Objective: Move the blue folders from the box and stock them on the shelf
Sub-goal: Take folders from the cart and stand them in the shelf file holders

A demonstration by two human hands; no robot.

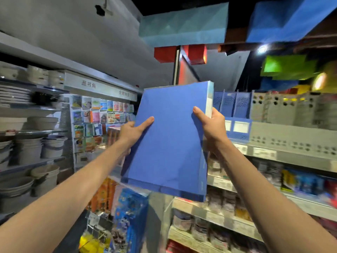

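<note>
A stack of blue folders (169, 143) is held up at head height in the middle of the view, its flat face toward me and its pale spine edge on the right. My left hand (134, 129) grips the stack's left edge, thumb across the front. My right hand (209, 125) clasps the right edge at the spine. Just right of the stack, the top shelf (264, 153) carries blue file holders (235, 105) and grey perforated ones (284, 110). The box is out of view.
Lower shelves on the right (218, 218) hold jars and packaged goods. On the left stand racks of bowls and buckets (31, 148) and a display of cards (102, 114). Hanging packets (127, 216) sit below the stack. Coloured blocks (184, 24) hang overhead.
</note>
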